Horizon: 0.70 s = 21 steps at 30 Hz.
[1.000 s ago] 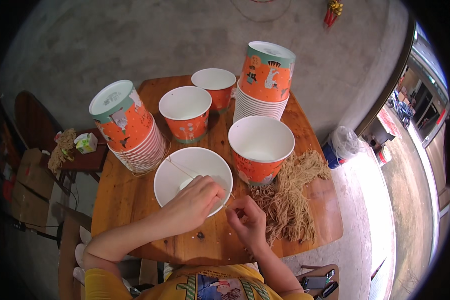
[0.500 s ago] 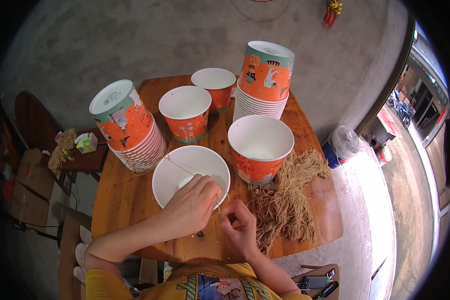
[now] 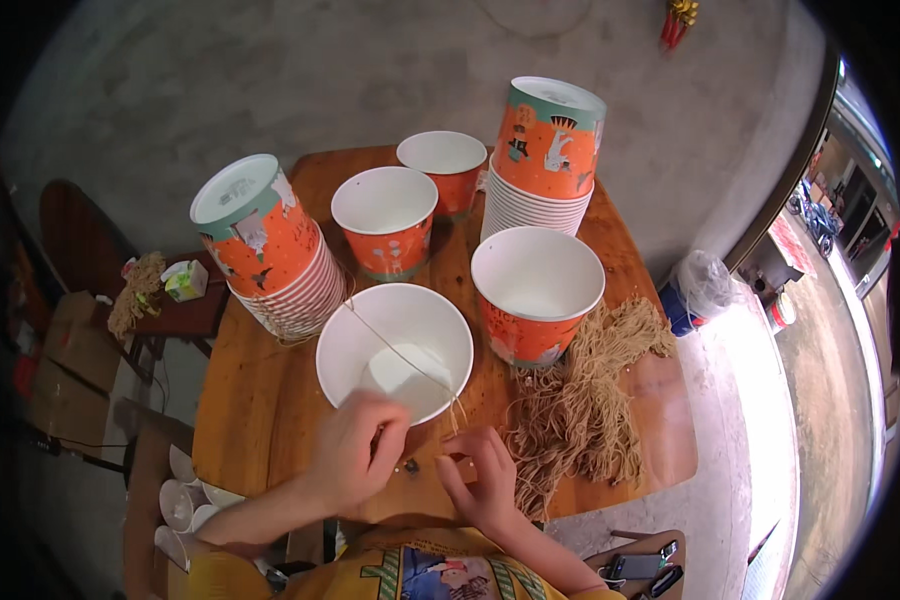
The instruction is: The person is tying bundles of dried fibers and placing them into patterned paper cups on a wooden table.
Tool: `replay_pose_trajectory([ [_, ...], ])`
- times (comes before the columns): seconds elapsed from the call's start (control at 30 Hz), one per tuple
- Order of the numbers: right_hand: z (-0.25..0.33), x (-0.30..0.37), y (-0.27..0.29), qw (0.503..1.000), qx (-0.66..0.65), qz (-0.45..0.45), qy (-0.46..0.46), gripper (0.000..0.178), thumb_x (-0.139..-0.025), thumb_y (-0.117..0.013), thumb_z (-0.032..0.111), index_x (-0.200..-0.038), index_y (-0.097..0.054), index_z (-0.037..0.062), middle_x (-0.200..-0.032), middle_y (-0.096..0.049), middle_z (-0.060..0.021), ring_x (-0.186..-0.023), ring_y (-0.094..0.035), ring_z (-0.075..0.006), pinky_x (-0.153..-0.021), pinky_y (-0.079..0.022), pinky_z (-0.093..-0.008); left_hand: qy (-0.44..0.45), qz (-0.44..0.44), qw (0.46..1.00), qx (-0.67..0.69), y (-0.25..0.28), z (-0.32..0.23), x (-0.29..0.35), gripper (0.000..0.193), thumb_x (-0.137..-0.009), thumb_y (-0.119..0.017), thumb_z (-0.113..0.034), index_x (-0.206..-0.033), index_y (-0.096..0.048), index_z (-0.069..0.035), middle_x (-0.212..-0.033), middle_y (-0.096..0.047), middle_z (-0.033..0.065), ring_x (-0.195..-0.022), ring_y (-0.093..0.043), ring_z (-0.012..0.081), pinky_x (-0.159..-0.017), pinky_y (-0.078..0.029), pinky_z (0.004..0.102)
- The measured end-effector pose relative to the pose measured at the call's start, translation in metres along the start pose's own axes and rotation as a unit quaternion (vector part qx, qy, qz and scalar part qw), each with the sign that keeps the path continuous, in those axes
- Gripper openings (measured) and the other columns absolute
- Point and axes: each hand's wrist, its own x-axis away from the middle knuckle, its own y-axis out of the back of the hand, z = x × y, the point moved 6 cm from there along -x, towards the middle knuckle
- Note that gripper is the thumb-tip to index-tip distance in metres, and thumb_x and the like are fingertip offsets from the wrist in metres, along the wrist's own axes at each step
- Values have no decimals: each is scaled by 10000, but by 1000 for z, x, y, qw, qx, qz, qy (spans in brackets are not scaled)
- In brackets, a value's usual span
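Your left hand (image 3: 355, 458) was curled with the thumb apart, at seven o'clock from the white tub (image 3: 343, 350). Your right hand (image 3: 484, 484) sat at five, finger and thumb near the string (image 3: 400, 351); I could not tell if they pinched it. The string crossed the tub from eleven to five. Pulling gently seemed best, so the tub stayed put. Half a second before, your left hand covered more of it.

Smooth paper tubs (image 3: 395, 315), glossy wood table (image 3: 260, 430), rough twine (image 3: 600, 400)
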Motion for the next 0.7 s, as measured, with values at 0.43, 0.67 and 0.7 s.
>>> replay_pose_trajectory([
  [0.43, 29, 5, -18, 985, 58, 72, 144, 322, -722, -744, 43, -1013, -607, 62, -968, -632, -87, -795, -611, -262, -680, -507, -350, 474, 24, 700, 534, -50, 35, 51, 190, -981, -543, -214, -1072, -630, -72, -910, -613, -34, -789, -539, 12, -671, -413, 166],
  [0.67, 27, 6, -13, 978, 100, 86, 162, 333, -686, -699, -6, -1002, -603, 41, -1010, -647, -96, -779, -613, -259, -636, -521, -351, 488, 26, 653, 578, -52, 32, 43, 154, -948, -579, -149, -1062, -621, -54, -913, -615, -17, -814, -547, 51, -739, -424, 198],
  [0.7, 28, 6, -12, 977, 106, 81, 166, 335, -674, -691, -10, -994, -605, 35, -1016, -649, -98, -780, -614, -262, -633, -524, -354, 481, 24, 652, 585, -50, 30, 42, 147, -941, -581, -135, -1058, -618, -54, -916, -618, -13, -824, -546, 54, -759, -425, 207],
])
